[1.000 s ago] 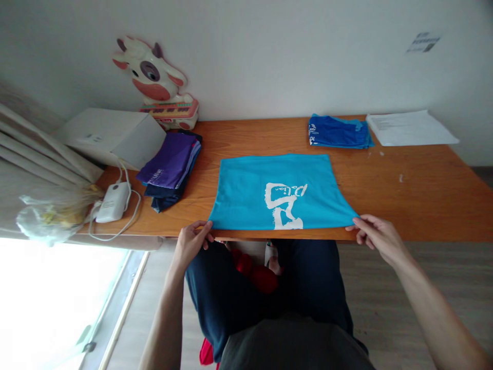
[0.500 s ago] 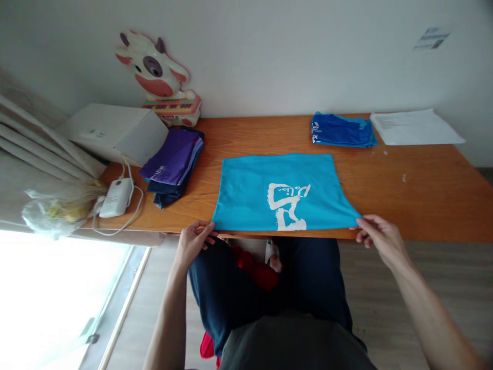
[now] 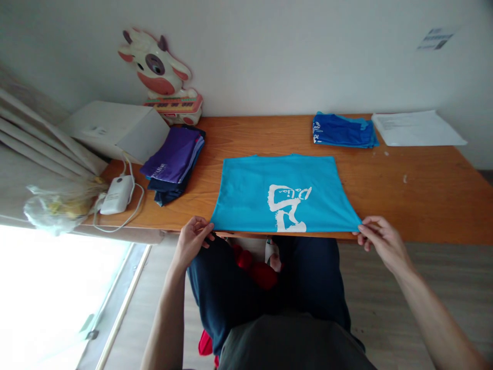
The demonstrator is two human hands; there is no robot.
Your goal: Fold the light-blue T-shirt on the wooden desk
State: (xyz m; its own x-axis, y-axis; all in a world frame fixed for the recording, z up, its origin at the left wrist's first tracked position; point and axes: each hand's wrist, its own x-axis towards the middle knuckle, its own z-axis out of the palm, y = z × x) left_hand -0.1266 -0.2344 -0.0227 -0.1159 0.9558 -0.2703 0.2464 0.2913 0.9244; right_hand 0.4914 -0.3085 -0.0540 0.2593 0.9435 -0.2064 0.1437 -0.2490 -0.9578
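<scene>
A light blue shirt [image 3: 269,185] with a white print lies flat on the wooden table [image 3: 423,195], its near edge along the table's front edge. My left hand [image 3: 191,239] pinches the shirt's near left corner. My right hand [image 3: 379,239] pinches the near right corner. Both hands sit just off the table's front edge, above my lap.
A folded dark blue garment [image 3: 342,131] and white papers [image 3: 418,128] lie at the back right. Folded purple and navy clothes [image 3: 173,159], a white box [image 3: 115,128], a white adapter with cable [image 3: 115,195] and a cow-shaped toy [image 3: 162,77] are at the left. A plastic bag [image 3: 57,205] hangs off the left end.
The shirt's near edge has slid slightly toward me to the table's front edge, with both hands still holding its corners. The view shifted a little.
</scene>
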